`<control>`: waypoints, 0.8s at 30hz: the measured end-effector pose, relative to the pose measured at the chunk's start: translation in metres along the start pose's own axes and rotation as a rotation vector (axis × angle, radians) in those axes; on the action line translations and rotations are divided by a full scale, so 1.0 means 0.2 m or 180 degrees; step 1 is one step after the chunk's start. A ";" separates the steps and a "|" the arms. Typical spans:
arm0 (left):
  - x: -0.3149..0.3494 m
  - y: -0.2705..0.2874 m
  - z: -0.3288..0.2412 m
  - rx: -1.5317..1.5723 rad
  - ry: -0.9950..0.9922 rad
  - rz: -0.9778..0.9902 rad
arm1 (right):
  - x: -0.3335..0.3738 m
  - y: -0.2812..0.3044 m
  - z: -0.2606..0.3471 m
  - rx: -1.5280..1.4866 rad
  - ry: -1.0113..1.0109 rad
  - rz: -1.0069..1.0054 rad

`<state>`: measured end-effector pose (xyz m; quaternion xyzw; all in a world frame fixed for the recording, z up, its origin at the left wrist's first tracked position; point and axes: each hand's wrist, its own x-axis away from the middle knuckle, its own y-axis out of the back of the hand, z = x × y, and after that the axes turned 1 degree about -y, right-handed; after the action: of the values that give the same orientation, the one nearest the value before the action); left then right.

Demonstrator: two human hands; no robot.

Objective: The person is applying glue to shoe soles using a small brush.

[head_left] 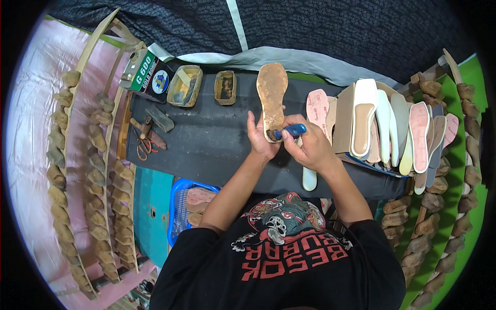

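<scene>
My left hand holds a brown shoe insole by its narrow heel end, with the wide toe end pointing away from me. In my right hand is a brush with a short blue handle. Its dark tip touches the insole's surface near the heel. The fingers of my right hand are wrapped round the handle. Just to the right of this hand lies a pink printed insole, and a pale insole pokes out below my right wrist.
A box of upright insoles stands on the dark table at right. At far left are a tin can, two small tubs, scissors and a hammer. Racks of shoe lasts flank both sides; a blue basket sits below.
</scene>
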<state>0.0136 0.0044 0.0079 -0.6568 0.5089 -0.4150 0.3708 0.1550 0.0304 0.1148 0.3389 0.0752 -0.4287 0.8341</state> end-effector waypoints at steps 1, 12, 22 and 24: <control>-0.01 0.02 -0.03 0.0036 0.0010 0.0035 | 0.00 -0.01 0.02 0.0052 0.0003 0.0004; -0.04 0.04 -0.21 -0.0135 0.0310 0.0374 | -0.10 -0.09 0.13 0.0808 -0.0214 -0.0684; -0.10 0.06 -0.18 -0.0196 0.0584 0.0426 | 0.02 -0.15 0.27 0.0959 -0.0375 -0.0701; -0.10 0.03 -0.15 -0.0201 0.0591 0.0433 | 0.03 -0.12 0.27 0.1022 -0.0400 -0.0904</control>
<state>-0.0182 0.0215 0.0104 -0.5908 0.5973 -0.4316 0.3285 0.1310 -0.0174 0.1404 0.4259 0.0008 -0.5686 0.7038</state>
